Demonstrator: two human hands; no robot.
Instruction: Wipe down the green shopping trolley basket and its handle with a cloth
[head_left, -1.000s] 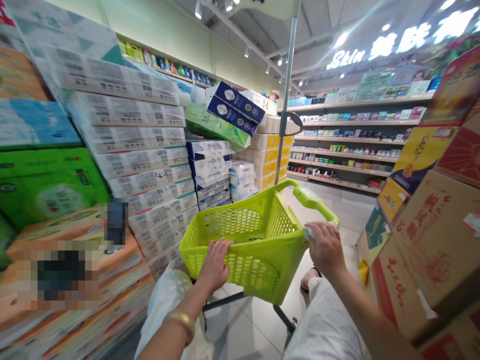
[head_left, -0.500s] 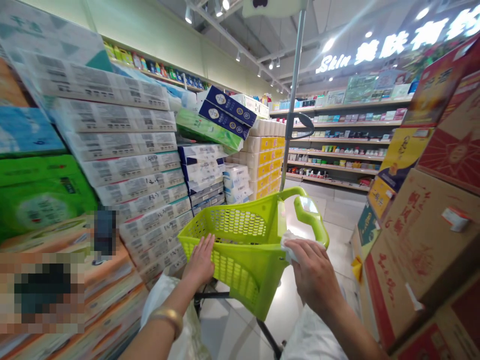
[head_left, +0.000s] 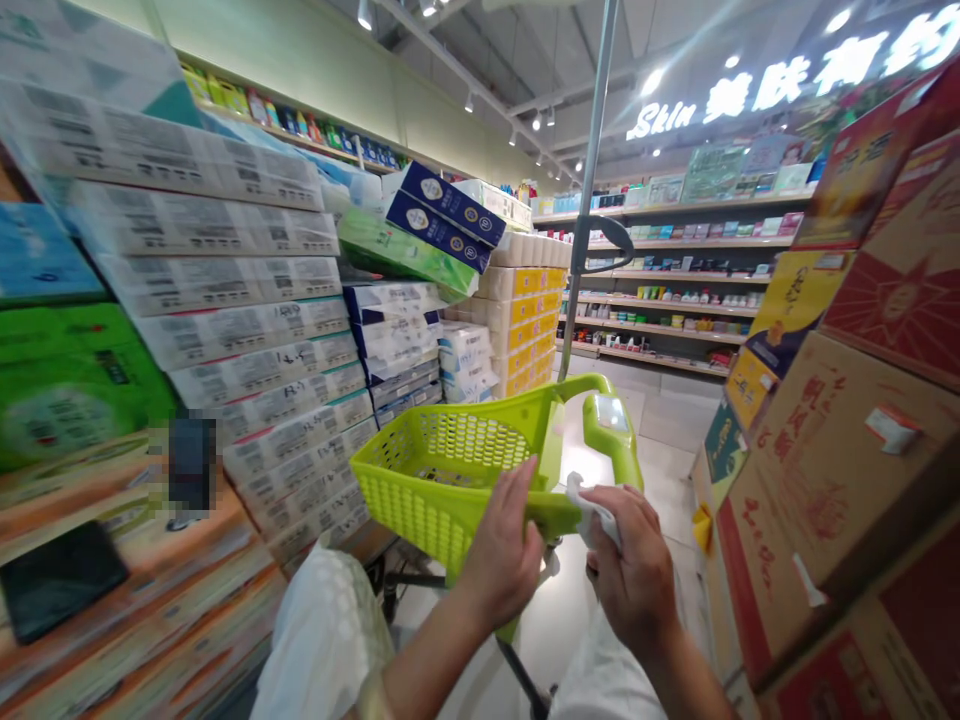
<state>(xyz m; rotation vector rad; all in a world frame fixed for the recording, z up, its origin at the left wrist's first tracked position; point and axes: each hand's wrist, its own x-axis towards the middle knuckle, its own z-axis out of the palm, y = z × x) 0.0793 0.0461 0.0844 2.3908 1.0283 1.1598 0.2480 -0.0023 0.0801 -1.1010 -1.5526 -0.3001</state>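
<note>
A lime green plastic shopping basket (head_left: 420, 480) on a wheeled frame stands in front of me, its handle (head_left: 611, 425) at the right. My left hand (head_left: 502, 555) grips the basket's near rim, fingers curled over the edge. Beside it, my right hand (head_left: 634, 570) is closed on a white wipe (head_left: 589, 505) pressed against the rim below the handle. The basket looks empty through its mesh.
Stacked packs of tissue paper (head_left: 247, 330) line the left side. Cardboard cartons (head_left: 847, 450) are piled at the right. A metal pole (head_left: 589, 190) rises behind the basket. Shelves of small goods (head_left: 675, 300) run along the back, with tiled floor (head_left: 667, 440) between.
My left hand moved from the basket's left side to the near rim beside my right hand. The basket turned, and the right hand with the wipe slid down along the rim.
</note>
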